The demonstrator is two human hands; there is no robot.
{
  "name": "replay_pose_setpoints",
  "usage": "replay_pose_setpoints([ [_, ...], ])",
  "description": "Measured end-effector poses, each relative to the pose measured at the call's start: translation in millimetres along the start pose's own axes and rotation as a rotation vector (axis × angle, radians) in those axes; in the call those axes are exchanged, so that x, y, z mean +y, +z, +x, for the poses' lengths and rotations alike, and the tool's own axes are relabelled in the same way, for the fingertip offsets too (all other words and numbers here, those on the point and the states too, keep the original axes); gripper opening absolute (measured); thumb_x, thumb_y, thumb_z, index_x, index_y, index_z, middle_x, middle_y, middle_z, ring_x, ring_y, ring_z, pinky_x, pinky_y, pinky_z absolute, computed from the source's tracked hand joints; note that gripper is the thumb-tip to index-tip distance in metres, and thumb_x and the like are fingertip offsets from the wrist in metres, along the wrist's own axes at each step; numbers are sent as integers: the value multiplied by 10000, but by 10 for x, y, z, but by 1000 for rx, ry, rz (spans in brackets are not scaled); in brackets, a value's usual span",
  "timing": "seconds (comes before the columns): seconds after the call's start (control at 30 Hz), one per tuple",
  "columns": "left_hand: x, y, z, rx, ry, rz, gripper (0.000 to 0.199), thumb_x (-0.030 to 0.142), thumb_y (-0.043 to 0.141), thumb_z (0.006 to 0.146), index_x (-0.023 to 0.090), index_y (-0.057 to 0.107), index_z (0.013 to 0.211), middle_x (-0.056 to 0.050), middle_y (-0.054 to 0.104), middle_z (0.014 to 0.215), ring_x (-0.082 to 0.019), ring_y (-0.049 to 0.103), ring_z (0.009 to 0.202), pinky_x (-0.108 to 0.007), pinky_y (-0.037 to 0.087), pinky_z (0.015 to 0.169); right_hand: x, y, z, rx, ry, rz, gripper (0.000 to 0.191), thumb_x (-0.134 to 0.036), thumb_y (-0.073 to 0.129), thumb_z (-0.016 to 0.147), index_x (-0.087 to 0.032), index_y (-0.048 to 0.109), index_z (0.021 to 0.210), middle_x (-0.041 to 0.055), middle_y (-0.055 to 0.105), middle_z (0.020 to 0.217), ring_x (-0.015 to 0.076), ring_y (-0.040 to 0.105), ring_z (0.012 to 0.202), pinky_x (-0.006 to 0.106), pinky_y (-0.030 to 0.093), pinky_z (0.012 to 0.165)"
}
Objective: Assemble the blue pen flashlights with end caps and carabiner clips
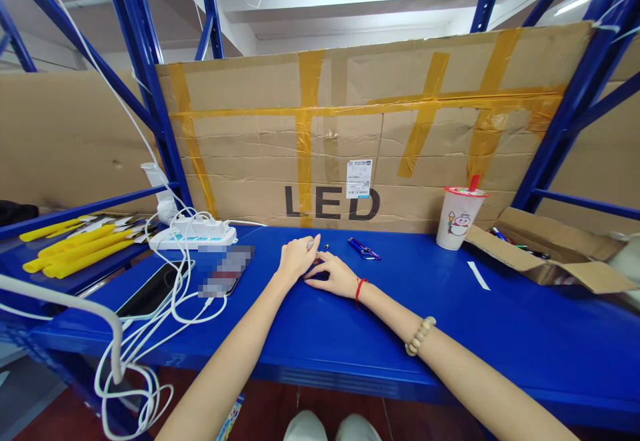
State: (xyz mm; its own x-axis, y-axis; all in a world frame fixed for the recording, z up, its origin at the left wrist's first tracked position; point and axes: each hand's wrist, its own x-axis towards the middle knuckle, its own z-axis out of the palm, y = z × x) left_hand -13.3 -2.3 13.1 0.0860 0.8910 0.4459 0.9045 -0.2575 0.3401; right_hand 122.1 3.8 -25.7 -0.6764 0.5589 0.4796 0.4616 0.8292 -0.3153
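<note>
On the blue table (400, 334), my left hand (298, 258) is closed, with a small greyish thing (310, 245) showing at its fingers. My right hand (336, 275) lies close against it, thumb and fingers curved towards each other near the left hand's fingertips. Whatever may be between the right fingertips is too small to make out. A tiny dark piece (327, 247) rests just beyond the hands. Behind my right hand lies a blue tool with a pen-like body (364, 249).
At the left are a white power strip (220, 237), tangled white cables (180, 314), two phones and yellow tubes (83, 254). A lidded cup (459, 219), an open cardboard box (537, 244) and a white strip (479, 275) are at the right. Large cardboard (240, 154) stands behind.
</note>
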Motion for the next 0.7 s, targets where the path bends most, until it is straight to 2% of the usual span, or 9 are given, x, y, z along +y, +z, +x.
replay_pose_setpoints([
  [0.23,-1,2,8,-21,-83,11,561,505,179,866,179,547,596,-40,649,716,-180,587,728,-247,307,580,54,-15,-9,94,187,-3,104,-299,641,677,-228,678,742,26,575,983,174,507,952,329,382,859],
  [0.4,17,-22,7,-28,-98,54,553,463,196,871,174,562,573,-59,653,733,-197,596,751,-257,327,595,94,-87,-24,146,229,-65,83,-282,616,699,-219,664,727,23,590,925,167,523,892,315,414,797],
  [0.47,21,-24,5,-51,-81,77,546,443,203,872,175,579,579,-70,652,733,-201,597,767,-257,337,606,74,-135,-18,254,245,-71,91,-272,592,723,-208,655,735,30,588,899,157,533,866,296,427,774],
  [0.6,38,-17,-8,-132,-3,100,478,397,259,857,187,615,618,-69,651,729,-197,595,766,-252,351,621,0,-210,7,557,222,15,161,-298,525,784,-188,641,807,46,571,893,134,549,806,255,455,698],
  [0.7,48,-10,-17,-174,62,132,370,334,323,824,192,632,678,-69,653,753,-201,595,765,-252,354,615,-46,-220,19,611,121,84,182,-311,512,801,-189,646,818,51,567,896,138,549,828,263,460,735],
])
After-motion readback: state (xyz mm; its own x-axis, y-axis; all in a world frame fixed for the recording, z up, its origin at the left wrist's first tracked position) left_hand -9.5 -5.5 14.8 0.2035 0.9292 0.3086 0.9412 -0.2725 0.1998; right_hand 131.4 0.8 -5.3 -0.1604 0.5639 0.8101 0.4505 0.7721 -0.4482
